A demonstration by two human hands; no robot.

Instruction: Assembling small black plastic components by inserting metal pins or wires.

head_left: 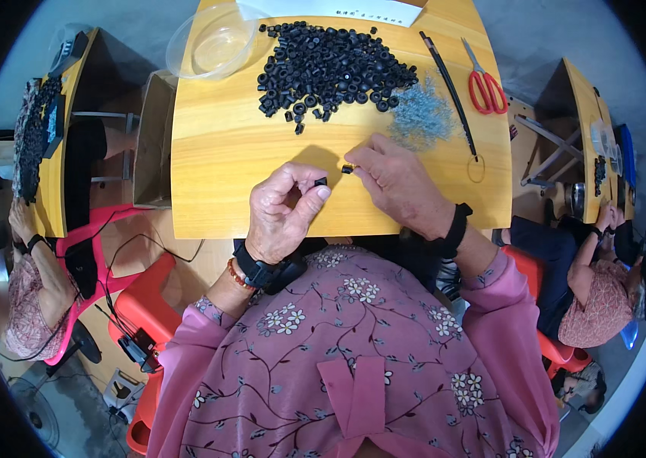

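Over the near part of the wooden table, my left hand (285,206) pinches a small black rubber-like piece (320,182) between thumb and forefinger. Just right of it, my right hand (403,183) is closed on another small black piece (347,169), which shows a yellowish spot at its top. A short gap separates the two pieces. Beyond the hands spreads a pile of small black ring-shaped and cylindrical parts (330,69). A heap of thin pale-blue bits (423,114) lies against the pile's right side, near my right hand.
A clear round tub (220,46) stands at the table's (216,168) far left. To the right lie a dark thin rod (451,95), a thin loop (476,169) and red-handled scissors (483,84). A cardboard box (155,145) adjoins the left edge. Other people sit at tables on both sides.
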